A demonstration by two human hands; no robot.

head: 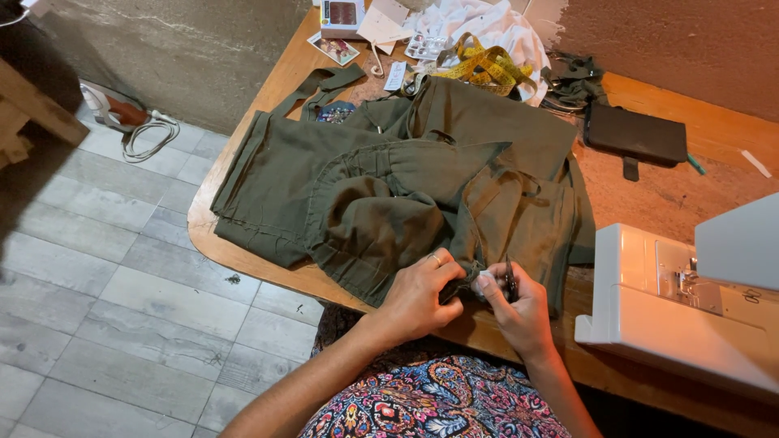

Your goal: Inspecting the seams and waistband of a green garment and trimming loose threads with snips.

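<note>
Olive-green garment (406,186) sprawls across the wooden table (243,251), legs and waistband bunched in folds, and its near edge hangs right at the table's front lip where both hands meet. Left hand (420,296), a ring on one finger, has its fingers (434,268) curled and pressed down on a fold of the cloth, bunching it tight. Right hand (519,312) comes in from the other side, thumb and forefinger pinched together on the same bit of hem, and a small dark tool (511,280) sits gripped in that hand — it looks like a seam ripper or snips, though it is too small to call for certain. By the look of it, this is close work on a seam or hem at that edge: one hand holding the fabric taut, the other working the tool at the stitching. What comes next would call for a steady pinch and the cloth kept stretched between the two hands, so the tip catches thread and not the weave.

A white sewing machine (649,316) stands just to the right. Farther back lie a yellow tape measure (487,69), white cloth (487,24) and a dark pouch (637,134). An iron (114,109) rests on the tiled floor (105,276).
</note>
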